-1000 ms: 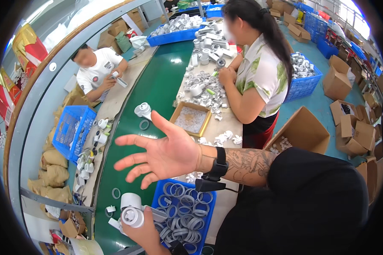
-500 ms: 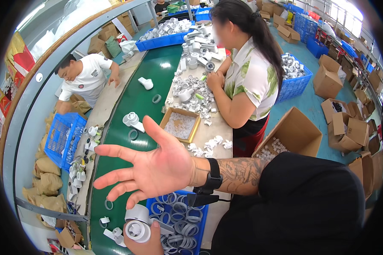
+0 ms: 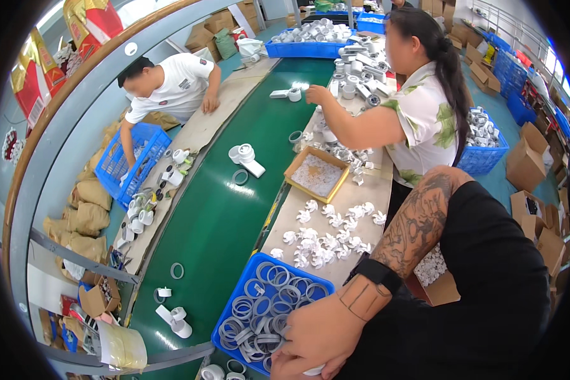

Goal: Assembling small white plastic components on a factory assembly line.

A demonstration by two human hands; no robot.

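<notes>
head view, worn left of a fisheye pair | we look down and ahead along the green belt | near: right hand and blue tray close below us | far: we reach a blue bin up top | edges: the rail bows around our dark rim

Right hand lowered to the blue tray

Spread above the green belt a second ago, it now bends over the tray's near corner; a co-worker's hand has stretched to a white fitting, another co-worker's arm into a blue crate.
</notes>
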